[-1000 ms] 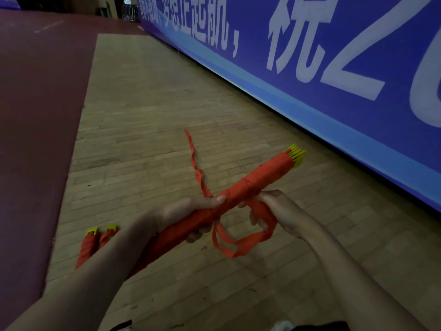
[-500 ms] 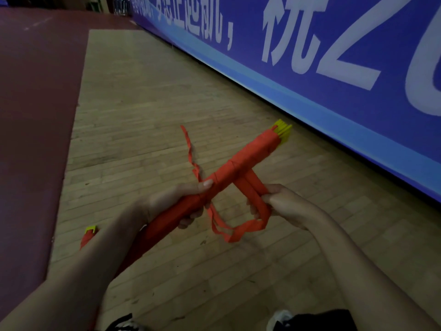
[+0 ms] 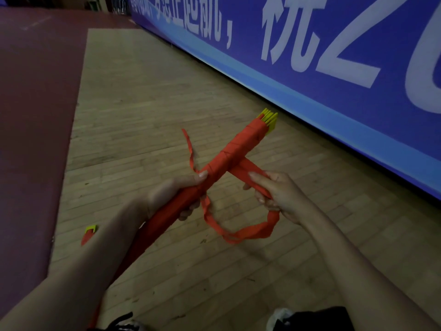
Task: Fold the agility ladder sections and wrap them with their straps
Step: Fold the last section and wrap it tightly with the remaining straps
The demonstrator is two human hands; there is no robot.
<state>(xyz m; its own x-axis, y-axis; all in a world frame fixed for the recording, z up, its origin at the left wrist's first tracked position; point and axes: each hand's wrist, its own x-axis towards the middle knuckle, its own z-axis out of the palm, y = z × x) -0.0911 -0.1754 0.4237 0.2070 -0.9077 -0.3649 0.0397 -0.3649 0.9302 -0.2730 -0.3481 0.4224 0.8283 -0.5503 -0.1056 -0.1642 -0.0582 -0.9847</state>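
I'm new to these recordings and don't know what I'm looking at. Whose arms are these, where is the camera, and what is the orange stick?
There is no machine here. A person is filmed by a wide-angle camera worn on their head, looking down at their own two bare hands.

The left hand grips an agility ladder bundle. Its yellow rungs are stacked together and wound in orange strap.

The right hand pinches the strap where it comes off the bundle. The slack hangs in a loop between the hands.

Below them is a wooden floor, with a blue banner along its edge. Another wrapped bundle lies on the floor beside the left forearm, partly hidden.
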